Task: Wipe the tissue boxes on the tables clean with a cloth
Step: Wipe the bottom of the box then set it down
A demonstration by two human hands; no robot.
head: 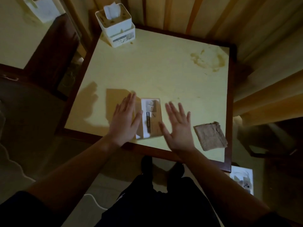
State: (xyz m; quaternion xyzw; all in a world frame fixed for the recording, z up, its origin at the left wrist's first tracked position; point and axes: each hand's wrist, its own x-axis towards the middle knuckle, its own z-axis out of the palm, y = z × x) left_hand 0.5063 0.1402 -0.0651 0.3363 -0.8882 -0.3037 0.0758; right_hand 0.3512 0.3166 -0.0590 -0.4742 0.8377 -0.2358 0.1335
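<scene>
Neither grip holds the tissue box (150,118), flanked by left hand (125,119) and right hand (177,127).

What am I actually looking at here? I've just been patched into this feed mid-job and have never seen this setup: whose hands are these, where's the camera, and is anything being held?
There is no machine: a person wears one camera on the head, looking down at their own bare arms. The left hand and right hand hover open, fingers spread, either side of a tissue box near the front edge of a yellow table. Neither hand holds anything. The brown cloth lies folded to the right, untouched. A second tissue box, tissue poking out, stands at the far left corner, and brownish stains mark the far right.
</scene>
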